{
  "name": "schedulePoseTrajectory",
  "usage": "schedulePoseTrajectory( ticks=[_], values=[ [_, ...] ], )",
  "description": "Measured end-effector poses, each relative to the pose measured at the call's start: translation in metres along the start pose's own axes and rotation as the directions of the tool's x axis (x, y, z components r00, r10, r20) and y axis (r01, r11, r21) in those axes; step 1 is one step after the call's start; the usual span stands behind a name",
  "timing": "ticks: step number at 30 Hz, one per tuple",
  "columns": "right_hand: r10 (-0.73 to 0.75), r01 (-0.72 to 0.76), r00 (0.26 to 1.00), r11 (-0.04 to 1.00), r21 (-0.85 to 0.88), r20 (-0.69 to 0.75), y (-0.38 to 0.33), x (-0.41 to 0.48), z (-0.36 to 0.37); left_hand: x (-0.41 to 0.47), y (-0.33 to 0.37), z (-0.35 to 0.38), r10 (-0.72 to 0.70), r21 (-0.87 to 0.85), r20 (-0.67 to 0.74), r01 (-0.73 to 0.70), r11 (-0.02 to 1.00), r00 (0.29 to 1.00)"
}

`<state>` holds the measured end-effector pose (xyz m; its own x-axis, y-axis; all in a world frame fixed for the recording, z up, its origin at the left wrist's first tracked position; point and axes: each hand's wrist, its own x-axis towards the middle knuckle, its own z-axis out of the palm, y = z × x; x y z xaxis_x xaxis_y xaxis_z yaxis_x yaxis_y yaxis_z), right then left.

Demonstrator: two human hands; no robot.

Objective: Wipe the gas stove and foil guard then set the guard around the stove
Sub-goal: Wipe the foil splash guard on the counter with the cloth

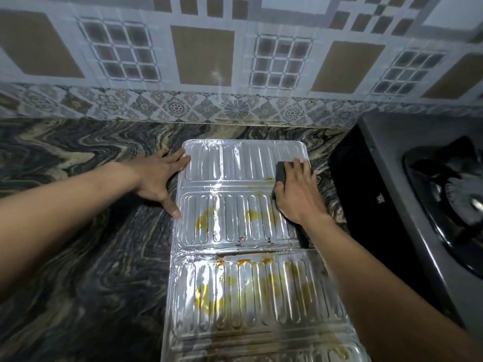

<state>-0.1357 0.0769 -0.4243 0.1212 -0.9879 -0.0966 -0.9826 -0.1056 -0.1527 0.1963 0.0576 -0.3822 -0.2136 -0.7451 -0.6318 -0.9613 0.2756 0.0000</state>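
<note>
**A:** Silver foil right in the middle of the shot: the foil guard (243,231) lies flat on the dark swirled countertop (78,244), its ribbed panels running from twelve o'clock down to six o'clock and out of the bottom edge.

**B:** And it's dirty. Yellow-orange stains (206,218) on the middle panel, more smeared across the near one, plus small red and dark specks along the fold between them.

**A:** What's the left hand (159,176) doing?

**B:** Spread wide and flat at nine o'clock of the far panel, fingertips touching the guard's left edge, thumb down beside the middle panel. It grips nothing.

**A:** The right hand (295,192) is busier. It's at two o'clock of the guard, fingers curled over a dark sponge (281,176), pressing it onto the foil near the far right corner.

**B:** Where's the gas stove (418,194)?

**A:** Off at three o'clock, dark grey, standing on the counter apart from the guard, with a black burner grate (449,194) showing. A strip of countertop lies between stove and foil.

**B:** Behind it all, at twelve o'clock, a patterned tile wall (203,53) in brown and pale blue.
</note>
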Motion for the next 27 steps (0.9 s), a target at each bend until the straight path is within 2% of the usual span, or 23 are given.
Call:
schedulePoseTrajectory(
  ticks=[2, 5, 9, 14, 18, 22, 24, 27],
  values=[
    [0.047, -0.048, 0.998, 0.999, -0.018, -0.044, -0.005, 0.000, 0.008, 0.002, -0.002, -0.001, 0.004, -0.014, 0.016, -0.004, 1.000, 1.000],
    [0.088, -0.083, 0.993, 0.995, 0.063, -0.081, -0.027, -0.004, 0.016, 0.004, -0.003, 0.001, 0.007, -0.022, 0.007, -0.007, 1.000, 1.000],
    [-0.070, 0.077, 0.996, 0.986, 0.145, -0.054, -0.078, -0.015, 0.024, 0.003, -0.003, 0.001, 0.001, -0.011, -0.007, -0.001, 1.000, 1.000],
    [-0.265, 0.262, 0.964, 0.956, 0.134, 0.000, -0.127, -0.026, 0.030, 0.000, -0.003, 0.002, 0.002, -0.022, -0.029, -0.003, 1.000, 1.000],
    [-0.416, 0.412, 0.909, 0.903, 0.122, 0.007, -0.139, -0.040, 0.034, -0.002, -0.003, 0.001, 0.007, -0.030, -0.021, -0.008, 1.000, 1.000],
    [-0.525, 0.510, 0.846, 0.848, 0.147, 0.090, -0.129, -0.060, 0.033, -0.003, -0.002, 0.001, 0.008, -0.031, -0.021, -0.009, 0.999, 1.000],
    [-0.532, 0.510, 0.837, 0.843, 0.172, 0.126, -0.120, -0.060, 0.029, -0.003, -0.001, 0.001, 0.007, -0.033, -0.024, -0.008, 0.999, 1.000],
    [-0.444, 0.410, 0.882, 0.888, 0.208, 0.158, -0.100, -0.048, 0.017, -0.005, 0.000, 0.000, 0.000, -0.036, -0.024, -0.001, 0.999, 1.000]
  ],
)
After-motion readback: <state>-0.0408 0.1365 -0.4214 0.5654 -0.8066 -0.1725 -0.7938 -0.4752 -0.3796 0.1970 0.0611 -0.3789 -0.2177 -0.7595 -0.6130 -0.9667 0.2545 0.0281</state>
